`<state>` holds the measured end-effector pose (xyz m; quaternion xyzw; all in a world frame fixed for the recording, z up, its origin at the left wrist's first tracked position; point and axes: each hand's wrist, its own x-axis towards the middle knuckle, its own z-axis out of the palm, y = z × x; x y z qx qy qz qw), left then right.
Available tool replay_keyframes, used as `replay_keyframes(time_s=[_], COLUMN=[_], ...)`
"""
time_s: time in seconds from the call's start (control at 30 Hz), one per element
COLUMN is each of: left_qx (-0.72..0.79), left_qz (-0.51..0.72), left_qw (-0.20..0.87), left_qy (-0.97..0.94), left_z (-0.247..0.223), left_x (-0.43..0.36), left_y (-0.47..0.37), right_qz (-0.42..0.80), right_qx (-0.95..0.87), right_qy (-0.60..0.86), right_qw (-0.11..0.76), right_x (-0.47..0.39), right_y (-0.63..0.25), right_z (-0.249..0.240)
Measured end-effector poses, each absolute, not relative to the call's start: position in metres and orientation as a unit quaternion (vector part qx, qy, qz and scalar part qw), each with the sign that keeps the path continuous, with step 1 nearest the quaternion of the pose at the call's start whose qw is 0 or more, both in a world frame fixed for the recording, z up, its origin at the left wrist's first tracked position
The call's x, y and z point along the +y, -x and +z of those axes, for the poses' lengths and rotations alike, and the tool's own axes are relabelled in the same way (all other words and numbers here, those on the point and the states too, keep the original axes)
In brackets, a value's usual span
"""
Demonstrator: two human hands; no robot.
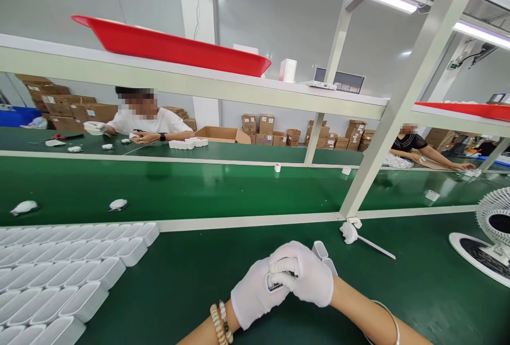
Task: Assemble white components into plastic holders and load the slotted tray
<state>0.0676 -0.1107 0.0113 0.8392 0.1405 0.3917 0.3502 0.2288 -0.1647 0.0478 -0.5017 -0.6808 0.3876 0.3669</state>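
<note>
The fingers of the gloved left hand (258,293) are curling closed around a small white case (273,283), which is sitting between the two palms, its open side partly showing. The gloved right hand (305,273) is arching over it from the other side, its fingers bending down onto the case and meeting those of the left; whether they are gripping it is hidden. Just beyond the right hand, two white cups (320,250) are standing on the green table (179,281), partly covered by the glove. Farther right, a crumpled white wad (349,232) is lying by the foot of a slanting post (372,169), with a thin white stick (376,247) extending from it, and a white fan (496,220) is standing near the table's right side. To the left, rows of white containers (93,302) are filling the corner. Beyond the table, a green belt (223,191) is carrying small white pieces (118,205). Across it, a person in a white shirt (159,121) is working with small parts, while a red tray (171,47) is resting on the shelf (239,87) above.
</note>
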Motion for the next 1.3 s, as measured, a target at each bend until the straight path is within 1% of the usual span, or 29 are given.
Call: replay_keyframes(time_s=[0.13,0.23,0.33,0.47,0.6,0.67,0.8,0.97,1.03,1.13,1.23,1.3], left_qx=[0.153,0.173,0.208,0.255,0.28,0.276,0.259,0.247,0.263,0.291,0.286,0.275], left_qz=[0.399,0.388,0.369,0.36,0.354,0.35,0.368,0.353,0.344,0.325,0.306,0.293], left_qw=[0.346,0.368,0.397,0.434,0.433,0.428,0.411,0.405,0.394,0.381,0.365,0.336], left_qy=[-0.835,-0.828,-0.814,-0.786,-0.781,-0.786,-0.793,-0.807,-0.811,-0.815,-0.832,-0.852], left_z=[0.008,0.008,0.011,0.012,0.007,0.005,0.007,0.013,0.013,0.01,0.003,-0.003], left_x=[-0.112,-0.112,-0.113,-0.113,-0.112,-0.112,-0.112,-0.111,-0.111,-0.11,-0.108,-0.106], left_y=[-0.066,-0.066,-0.066,-0.066,-0.066,-0.066,-0.066,-0.066,-0.066,-0.066,-0.067,-0.067], right_qz=[0.325,0.28,0.245,0.214,0.196,0.208,0.233,0.232,0.207,0.136,0.063,0.029], right_qx=[-0.716,-0.715,-0.707,-0.718,-0.709,-0.721,-0.768,-0.759,-0.76,-0.783,-0.822,-0.845], right_qy=[0.535,0.569,0.582,0.546,0.516,0.483,0.439,0.499,0.519,0.532,0.514,0.494], right_qw=[0.308,0.295,0.318,0.376,0.439,0.451,0.404,0.349,0.333,0.291,0.236,0.203], right_x=[-0.16,-0.158,-0.157,-0.154,-0.151,-0.15,-0.15,-0.154,-0.156,-0.159,-0.16,-0.159], right_y=[-0.229,-0.229,-0.228,-0.223,-0.223,-0.226,-0.231,-0.229,-0.228,-0.228,-0.229,-0.23], right_z=[0.041,0.039,0.038,0.046,0.055,0.058,0.061,0.06,0.061,0.065,0.07,0.07])
